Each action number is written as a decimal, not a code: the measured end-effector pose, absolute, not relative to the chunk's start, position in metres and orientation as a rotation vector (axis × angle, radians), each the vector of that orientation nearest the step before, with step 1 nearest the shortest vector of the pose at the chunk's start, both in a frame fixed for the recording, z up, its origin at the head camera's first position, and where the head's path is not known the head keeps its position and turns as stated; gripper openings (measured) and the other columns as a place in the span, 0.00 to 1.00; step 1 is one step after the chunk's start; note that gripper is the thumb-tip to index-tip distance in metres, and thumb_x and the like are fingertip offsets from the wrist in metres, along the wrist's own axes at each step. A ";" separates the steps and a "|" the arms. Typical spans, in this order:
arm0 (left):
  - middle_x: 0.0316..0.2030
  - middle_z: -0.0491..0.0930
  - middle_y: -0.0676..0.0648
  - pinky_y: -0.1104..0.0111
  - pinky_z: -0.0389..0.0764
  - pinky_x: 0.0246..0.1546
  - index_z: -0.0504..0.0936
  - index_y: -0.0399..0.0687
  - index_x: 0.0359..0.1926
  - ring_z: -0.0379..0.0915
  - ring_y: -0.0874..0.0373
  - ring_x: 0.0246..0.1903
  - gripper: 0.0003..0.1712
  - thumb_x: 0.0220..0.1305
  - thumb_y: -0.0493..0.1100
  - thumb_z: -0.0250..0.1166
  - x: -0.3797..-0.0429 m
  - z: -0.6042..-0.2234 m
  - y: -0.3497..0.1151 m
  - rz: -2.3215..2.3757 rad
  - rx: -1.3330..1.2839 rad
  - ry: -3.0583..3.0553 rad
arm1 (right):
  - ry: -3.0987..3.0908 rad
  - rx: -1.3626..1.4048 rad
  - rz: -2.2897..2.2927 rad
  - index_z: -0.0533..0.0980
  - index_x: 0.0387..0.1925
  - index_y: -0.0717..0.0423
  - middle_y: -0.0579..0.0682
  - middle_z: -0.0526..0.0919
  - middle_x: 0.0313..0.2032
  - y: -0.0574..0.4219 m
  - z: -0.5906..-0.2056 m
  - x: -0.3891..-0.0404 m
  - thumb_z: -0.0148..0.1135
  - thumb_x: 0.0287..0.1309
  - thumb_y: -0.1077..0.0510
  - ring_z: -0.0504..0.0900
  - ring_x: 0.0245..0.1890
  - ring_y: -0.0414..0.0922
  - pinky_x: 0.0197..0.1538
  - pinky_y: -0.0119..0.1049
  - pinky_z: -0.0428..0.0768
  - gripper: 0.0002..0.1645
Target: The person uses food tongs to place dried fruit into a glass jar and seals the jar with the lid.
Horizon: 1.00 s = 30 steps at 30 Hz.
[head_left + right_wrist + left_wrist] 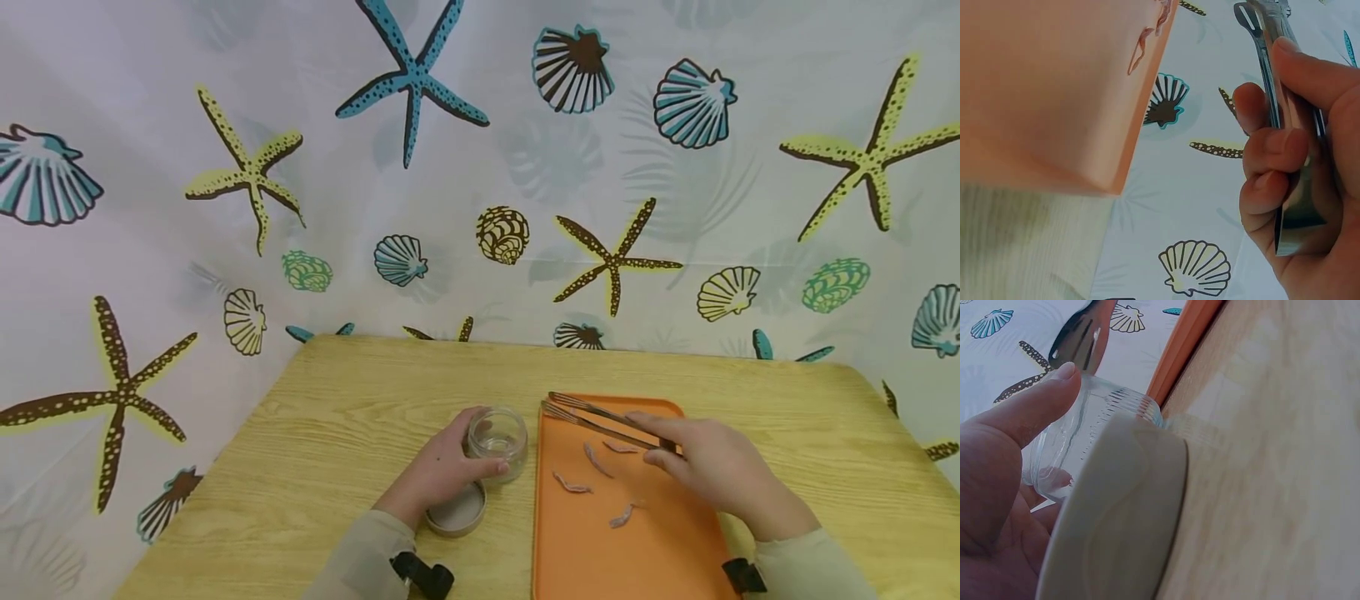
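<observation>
My left hand point(442, 467) grips a small clear glass jar point(501, 446), thumb and fingers around its sides. The jar stands uncapped beside the tray, and nothing shows inside it. A round pale lid point(456, 512) lies on the table next to it, partly under the left hand in the head view. My right hand point(723, 467) holds metal tongs point(1300, 162), fingers curled round the arms. Their tips point left over the far-left corner of the orange tray point(637, 554), with nothing visible between them. Several small, thin greyish-pink strips, perhaps dried fish point(572, 484), lie on the tray.
The tray sits on a wood-grain table point(360, 400) and has a low raised rim. Behind the table and along both sides hangs a white cloth point(450, 192) printed with starfish and shells.
</observation>
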<state>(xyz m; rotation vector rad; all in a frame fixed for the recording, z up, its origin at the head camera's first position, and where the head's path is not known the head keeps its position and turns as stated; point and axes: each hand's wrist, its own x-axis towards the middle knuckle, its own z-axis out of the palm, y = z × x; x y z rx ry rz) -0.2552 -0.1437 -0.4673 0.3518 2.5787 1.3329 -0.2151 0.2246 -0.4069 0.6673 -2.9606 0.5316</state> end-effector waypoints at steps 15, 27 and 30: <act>0.70 0.67 0.45 0.43 0.70 0.58 0.60 0.63 0.77 0.67 0.43 0.65 0.54 0.54 0.68 0.74 -0.256 -0.468 -0.144 1.335 0.338 2.577 | -3.023 0.715 0.504 0.74 0.70 0.40 0.36 0.77 0.28 0.235 -0.414 -0.232 0.67 0.66 0.50 0.70 0.22 0.36 0.27 0.37 0.69 0.31; 0.70 0.68 0.46 0.42 0.69 0.59 0.60 0.63 0.77 0.67 0.43 0.66 0.55 0.54 0.69 0.74 -0.256 -0.470 -0.145 1.324 0.348 2.589 | -3.081 0.706 0.467 0.74 0.69 0.36 0.36 0.75 0.26 0.233 -0.420 -0.242 0.66 0.67 0.49 0.70 0.24 0.38 0.28 0.39 0.70 0.30; 0.70 0.68 0.45 0.42 0.69 0.59 0.60 0.62 0.77 0.67 0.43 0.66 0.55 0.54 0.69 0.74 -0.256 -0.469 -0.144 1.323 0.347 2.591 | -3.077 0.718 0.451 0.74 0.69 0.37 0.36 0.75 0.27 0.234 -0.420 -0.244 0.66 0.67 0.50 0.70 0.24 0.37 0.29 0.39 0.71 0.30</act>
